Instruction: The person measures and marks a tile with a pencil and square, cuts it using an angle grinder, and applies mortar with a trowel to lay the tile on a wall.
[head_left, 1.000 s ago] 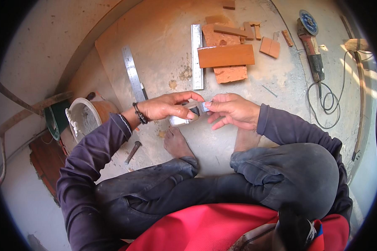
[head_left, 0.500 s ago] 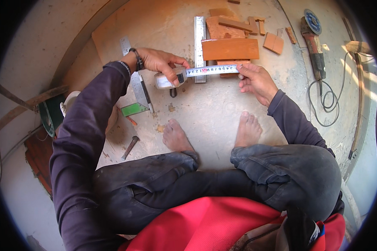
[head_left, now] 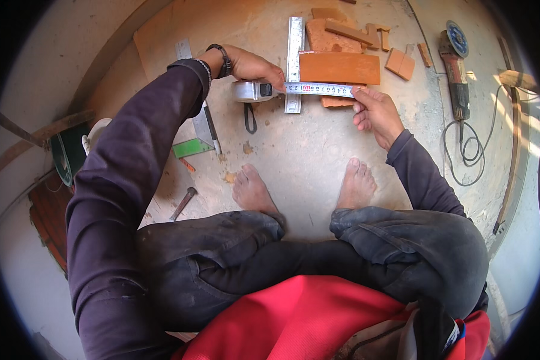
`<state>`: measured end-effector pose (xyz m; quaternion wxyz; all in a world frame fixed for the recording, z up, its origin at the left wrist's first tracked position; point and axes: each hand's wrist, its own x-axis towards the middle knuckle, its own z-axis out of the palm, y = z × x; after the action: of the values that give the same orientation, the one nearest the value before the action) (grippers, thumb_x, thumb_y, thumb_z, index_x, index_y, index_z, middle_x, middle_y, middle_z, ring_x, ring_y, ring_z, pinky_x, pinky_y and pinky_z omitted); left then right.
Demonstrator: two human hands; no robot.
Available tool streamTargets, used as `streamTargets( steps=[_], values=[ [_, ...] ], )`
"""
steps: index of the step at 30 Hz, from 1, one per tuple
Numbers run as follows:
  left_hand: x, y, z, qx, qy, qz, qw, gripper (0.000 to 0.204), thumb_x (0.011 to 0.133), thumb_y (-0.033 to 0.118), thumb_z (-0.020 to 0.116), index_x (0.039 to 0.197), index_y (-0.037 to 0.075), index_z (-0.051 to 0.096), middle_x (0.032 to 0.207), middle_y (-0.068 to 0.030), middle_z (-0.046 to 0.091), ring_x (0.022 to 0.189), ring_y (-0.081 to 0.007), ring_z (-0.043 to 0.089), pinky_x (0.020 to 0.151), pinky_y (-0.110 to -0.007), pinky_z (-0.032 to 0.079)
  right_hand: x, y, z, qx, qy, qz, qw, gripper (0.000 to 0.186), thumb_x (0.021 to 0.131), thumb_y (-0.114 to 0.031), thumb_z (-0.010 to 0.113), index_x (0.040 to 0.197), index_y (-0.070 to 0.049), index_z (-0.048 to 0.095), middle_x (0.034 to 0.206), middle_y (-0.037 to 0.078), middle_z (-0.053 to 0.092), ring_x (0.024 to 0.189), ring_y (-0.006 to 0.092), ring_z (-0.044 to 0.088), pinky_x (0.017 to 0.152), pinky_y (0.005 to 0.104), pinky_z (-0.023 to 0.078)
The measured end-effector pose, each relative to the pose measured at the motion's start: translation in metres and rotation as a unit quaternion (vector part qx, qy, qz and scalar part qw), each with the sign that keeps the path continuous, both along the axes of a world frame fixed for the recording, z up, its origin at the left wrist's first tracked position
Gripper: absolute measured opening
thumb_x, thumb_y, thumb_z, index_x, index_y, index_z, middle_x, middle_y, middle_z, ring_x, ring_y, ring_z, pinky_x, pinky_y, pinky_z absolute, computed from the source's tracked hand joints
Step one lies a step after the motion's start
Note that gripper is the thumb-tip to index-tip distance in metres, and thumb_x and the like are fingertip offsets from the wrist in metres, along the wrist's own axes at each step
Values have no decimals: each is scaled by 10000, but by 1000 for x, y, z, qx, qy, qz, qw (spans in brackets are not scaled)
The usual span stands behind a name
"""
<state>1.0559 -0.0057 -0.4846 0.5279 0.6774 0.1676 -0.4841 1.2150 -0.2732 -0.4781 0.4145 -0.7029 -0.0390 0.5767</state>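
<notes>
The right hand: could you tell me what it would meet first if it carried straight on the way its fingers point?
The right hand holds the tape blade's end, fingers pointing up and away. Straight on, it would probably meet the large orange tile first, just beyond the fingertips; the smaller tile pieces lie further on.

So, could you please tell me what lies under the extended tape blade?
Under the tape blade lie the metal ruler, crossing it, and the lower edge of the orange tile. The floor beneath the tile is covered.

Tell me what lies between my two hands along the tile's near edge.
Head view: the pulled-out tape blade runs from left hand to right hand, crossing the steel ruler.
</notes>
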Motion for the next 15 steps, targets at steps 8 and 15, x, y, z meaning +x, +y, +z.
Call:
streamTargets(
  steps=[8,15],
  values=[
    [-2,4,-12,25,10,38,999,437,966,430,486,1239,109,602,1111,2,635,956,-91,570,832,-286,478,1,1,3,-9,-6,-5,1000,281,975,-326,574,987,-47,606,706,-9,550,516,90,552,455,219,433],
    [6,0,-7,55,-35,-10,998,410,944,416,529,1160,90,652,1044,-28,660,939,-133,590,834,-288,485,1,2,3,-22,-18,-2,1000,289,964,-328,583,972,-40,604,699,-4,552,514,93,561,449,221,434]
  ],
)
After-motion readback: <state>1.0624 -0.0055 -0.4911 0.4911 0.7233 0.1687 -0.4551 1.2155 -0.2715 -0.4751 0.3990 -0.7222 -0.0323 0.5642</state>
